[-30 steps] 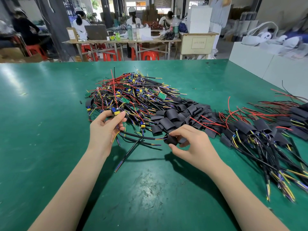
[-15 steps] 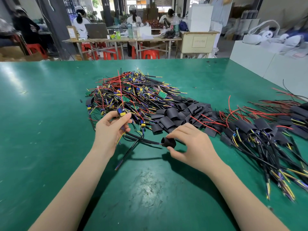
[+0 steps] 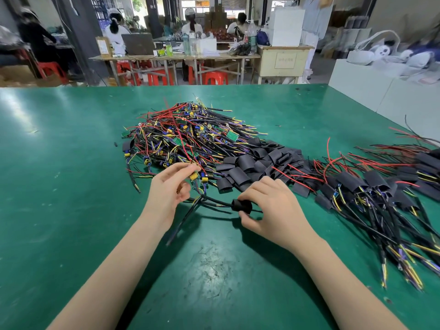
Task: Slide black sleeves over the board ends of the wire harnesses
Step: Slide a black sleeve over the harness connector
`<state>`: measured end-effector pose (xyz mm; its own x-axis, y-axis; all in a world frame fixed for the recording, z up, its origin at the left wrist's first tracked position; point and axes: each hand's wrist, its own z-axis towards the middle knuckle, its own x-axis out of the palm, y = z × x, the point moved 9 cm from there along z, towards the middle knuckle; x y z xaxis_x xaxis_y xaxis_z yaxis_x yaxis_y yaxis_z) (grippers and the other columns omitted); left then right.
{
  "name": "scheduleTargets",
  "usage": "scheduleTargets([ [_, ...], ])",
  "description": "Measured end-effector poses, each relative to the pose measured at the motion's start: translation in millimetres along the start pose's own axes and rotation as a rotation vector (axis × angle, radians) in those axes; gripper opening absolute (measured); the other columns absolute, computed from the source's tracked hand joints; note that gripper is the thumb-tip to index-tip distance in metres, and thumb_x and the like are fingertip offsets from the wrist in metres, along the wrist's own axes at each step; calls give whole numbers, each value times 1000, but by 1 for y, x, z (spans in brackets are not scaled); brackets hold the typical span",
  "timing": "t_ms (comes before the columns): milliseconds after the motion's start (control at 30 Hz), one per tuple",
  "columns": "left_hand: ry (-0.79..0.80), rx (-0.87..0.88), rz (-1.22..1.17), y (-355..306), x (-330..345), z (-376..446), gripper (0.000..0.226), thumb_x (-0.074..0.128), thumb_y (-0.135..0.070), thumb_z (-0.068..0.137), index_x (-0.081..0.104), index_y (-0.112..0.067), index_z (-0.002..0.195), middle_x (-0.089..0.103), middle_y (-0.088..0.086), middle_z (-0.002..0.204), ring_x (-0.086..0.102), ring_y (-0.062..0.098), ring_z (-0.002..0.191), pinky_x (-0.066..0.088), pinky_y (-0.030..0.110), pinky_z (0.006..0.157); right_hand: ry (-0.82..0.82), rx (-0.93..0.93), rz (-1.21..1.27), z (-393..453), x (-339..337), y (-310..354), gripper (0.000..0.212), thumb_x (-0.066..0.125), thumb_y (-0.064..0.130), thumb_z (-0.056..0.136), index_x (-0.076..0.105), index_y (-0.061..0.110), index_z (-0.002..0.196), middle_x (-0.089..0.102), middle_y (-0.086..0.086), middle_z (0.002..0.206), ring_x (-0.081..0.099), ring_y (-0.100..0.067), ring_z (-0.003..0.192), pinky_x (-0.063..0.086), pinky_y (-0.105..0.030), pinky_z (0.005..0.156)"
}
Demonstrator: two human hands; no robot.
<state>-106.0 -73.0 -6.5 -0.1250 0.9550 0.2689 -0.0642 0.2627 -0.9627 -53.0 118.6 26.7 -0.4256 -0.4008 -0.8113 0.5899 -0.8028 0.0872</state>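
Assembly workshop: green workbench [image 3: 71, 186], piled wire harnesses [image 3: 185, 136], seated workers [image 3: 190, 25].

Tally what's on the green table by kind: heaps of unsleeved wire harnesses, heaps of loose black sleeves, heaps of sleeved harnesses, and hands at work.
Heap of unsleeved wire harnesses: 1
Heap of loose black sleeves: 1
Heap of sleeved harnesses: 1
Hands at work: 2, the left hand and the right hand
Total: 5

A green desk [image 3: 71, 186] carries a tangled heap of bare wire harnesses [image 3: 185, 136], a pile of loose black sleeves [image 3: 252, 163] beside it, and sleeved harnesses [image 3: 371, 194] at the right.
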Motion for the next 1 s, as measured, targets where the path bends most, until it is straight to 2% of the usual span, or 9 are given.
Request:
scheduleTargets([
  [133, 79, 30, 4, -2, 6, -2, 14, 70, -18, 82, 71, -7, 88, 63, 1, 76, 47, 11, 51, 41, 18, 50, -24, 23, 21, -2, -3, -5, 20, 72, 27, 72, 68, 17, 88, 64, 5, 83, 54, -23, 79, 39, -31, 68],
  [233, 121, -55, -72, 6, 14, -4, 17, 73, -19, 73, 69, -9, 86, 66, 5, 81, 58, 14, 53, 50, 20, 53, -22, 3, 51, -1, -2, 0, 23, 71, 28, 73, 68, 15, 93, 64, 3, 87, 55, -24, 83, 44, -34, 72],
  [367, 205, -260, -232, 25, 28, -9, 24, 71, -14, 74, 60, -6, 93, 61, 8, 78, 66, 20, 58, 55, 22, 53, -69, -29, 113, 0, -3, 9, 28, 75, 23, 74, 69, 12, 99, 65, 1, 93, 59, -26, 86, 49, -39, 76],
  [467, 253, -316, -282, 28, 33, -11, 13, 71, -15, 75, 65, -6, 83, 63, 9, 74, 70, 19, 64, 57, 20, 55, -127, -4, 221, -1, -8, 9, 31, 75, 17, 74, 68, 10, 104, 64, -1, 98, 63, -21, 86, 54, -35, 73],
  [600, 274, -315, -270, 27, 33, -12, 15, 70, -19, 77, 66, -7, 84, 67, 9, 71, 71, 16, 65, 56, 18, 55, -189, 44, 328, -4, -14, 3, 29, 71, 18, 79, 68, 11, 106, 63, 0, 102, 62, -17, 77, 56, -38, 62],
  [700, 231, -300, -223, 28, 29, -11, 22, 73, -24, 73, 59, -14, 87, 63, 2, 67, 67, 13, 60, 54, 18, 52, -235, 59, 400, -5, -19, 1, 28, 71, 17, 79, 67, 11, 106, 62, 1, 102, 61, -14, 80, 56, -28, 65],
  [767, 227, -265, -242, 26, 29, -9, 18, 73, -21, 71, 62, -14, 82, 64, 3, 70, 67, 14, 61, 54, 20, 55, -266, 77, 401, -6, -22, 0, 27, 72, 18, 78, 68, 12, 104, 62, 3, 101, 61, -11, 77, 55, -24, 64],
  [900, 297, -144, -206, 18, 31, -7, 9, 72, -15, 72, 71, -15, 82, 69, 2, 78, 68, 16, 65, 55, 21, 64, -324, 161, 424, -8, -23, -9, 24, 71, 20, 77, 69, 14, 100, 62, 6, 99, 60, -10, 67, 52, -27, 60],
  [1000, 396, -45, -79, 13, 35, -10, 17, 67, -15, 78, 76, -14, 93, 70, 2, 84, 66, 15, 72, 55, 21, 71, -361, 192, 415, -9, -24, -13, 22, 71, 20, 76, 69, 15, 97, 62, 7, 96, 52, -9, 56, 44, -17, 57],
])
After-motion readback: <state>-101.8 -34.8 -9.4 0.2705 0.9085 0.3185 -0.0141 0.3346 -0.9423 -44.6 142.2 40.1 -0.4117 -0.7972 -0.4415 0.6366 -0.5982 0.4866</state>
